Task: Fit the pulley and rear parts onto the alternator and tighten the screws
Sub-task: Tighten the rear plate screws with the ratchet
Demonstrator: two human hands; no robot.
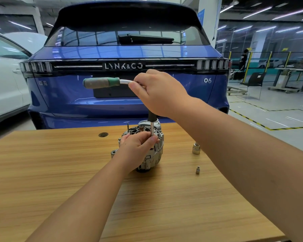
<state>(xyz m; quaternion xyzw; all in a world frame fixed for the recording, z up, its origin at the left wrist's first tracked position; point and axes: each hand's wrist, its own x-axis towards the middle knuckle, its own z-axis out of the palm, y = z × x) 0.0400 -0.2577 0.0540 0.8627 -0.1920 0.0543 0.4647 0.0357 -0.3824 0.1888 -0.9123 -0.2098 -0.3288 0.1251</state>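
Observation:
A silver alternator [151, 158] stands on the wooden table [59, 172] with its rear end facing up. My left hand [138, 147] rests on top of it, fingers pinching the lower end of a thin steel extension bar [152, 129] that stands upright on the rear. My right hand [157, 93] grips the head of a ratchet wrench [101, 82] high above the alternator; its green-wrapped handle points left. The socket at the bar's tip is hidden by my left fingers. A thin stud [128, 127] sticks up at the rear's left side.
Two loose sockets stand on the table to the right: a large one [196, 148] and a small one [197, 170]. A dark round hole [103, 134] sits in the tabletop behind left. A blue car [126, 95] stands right behind the table, a white car [5, 81] at left.

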